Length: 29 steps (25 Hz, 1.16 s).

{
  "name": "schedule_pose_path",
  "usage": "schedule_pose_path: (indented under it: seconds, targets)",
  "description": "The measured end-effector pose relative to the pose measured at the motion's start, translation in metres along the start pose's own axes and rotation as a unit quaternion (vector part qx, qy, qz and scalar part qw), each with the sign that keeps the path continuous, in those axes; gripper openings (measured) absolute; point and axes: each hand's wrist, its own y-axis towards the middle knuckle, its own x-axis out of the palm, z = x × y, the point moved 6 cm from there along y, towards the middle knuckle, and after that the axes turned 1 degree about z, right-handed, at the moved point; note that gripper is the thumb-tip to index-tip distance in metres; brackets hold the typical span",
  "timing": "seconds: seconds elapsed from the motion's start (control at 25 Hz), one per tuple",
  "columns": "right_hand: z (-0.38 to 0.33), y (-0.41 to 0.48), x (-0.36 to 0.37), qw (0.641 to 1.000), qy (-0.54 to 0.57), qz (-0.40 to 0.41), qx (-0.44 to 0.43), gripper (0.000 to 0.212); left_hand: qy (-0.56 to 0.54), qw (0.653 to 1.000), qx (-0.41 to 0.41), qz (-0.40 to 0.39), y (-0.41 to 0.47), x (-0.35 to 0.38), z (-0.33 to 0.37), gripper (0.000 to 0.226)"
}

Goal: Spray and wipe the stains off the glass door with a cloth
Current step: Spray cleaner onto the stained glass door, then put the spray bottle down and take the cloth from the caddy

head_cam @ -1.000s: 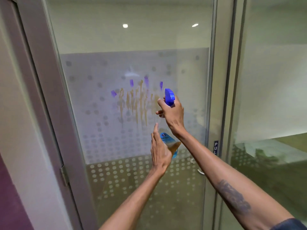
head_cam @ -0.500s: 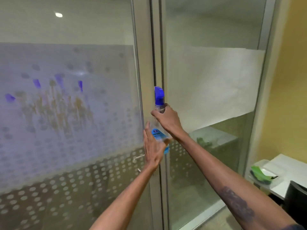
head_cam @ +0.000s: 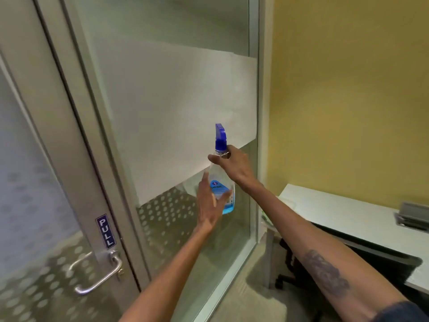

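A clear spray bottle with blue liquid and a blue trigger head stands upright in front of the fixed glass panel. My right hand grips its neck just under the head. My left hand cups the bottle's lower body, with its fingers over the label. The glass door, frosted with a dot pattern, shows only at the far left. Its stained area is out of view, and no cloth is visible.
The door has a metal lever handle and a blue PULL sign on its frame. To the right are a yellow wall and a white desk with a grey socket box. A dark chair sits under the desk.
The view has swung right, from the stained door to the fixed panel and desk. Both hands carried the bottle rightward, and the stains have left the frame.
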Motion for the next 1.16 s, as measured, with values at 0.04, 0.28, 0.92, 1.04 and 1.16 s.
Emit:
schedule_pose_path:
  seconds: [0.04,0.28,0.92,1.04,1.16]
  targets:
    - [0.017,0.015,-0.011,1.000,-0.012,0.013,0.004,0.043,0.011,1.000,0.007,-0.013,0.014,0.022,-0.002,0.095]
    - [0.114,0.120,-0.072,0.993,-0.086,0.068,0.039,0.051,0.047,0.992,0.008,-0.118,0.116,0.162,-0.017,0.083]
    - [0.400,0.224,-0.180,0.945,-0.149,0.196,0.216,0.038,0.148,0.921,0.046,-0.356,0.202,0.396,-0.093,0.052]
    - [0.456,0.241,-0.192,0.938,-0.170,0.172,0.249,0.036,0.178,0.907,0.047,-0.379,0.221,0.432,-0.112,0.050]
    - [0.512,0.257,-0.203,0.926,-0.182,0.148,0.295,0.038,0.201,0.895,0.037,-0.397,0.243,0.471,-0.130,0.048]
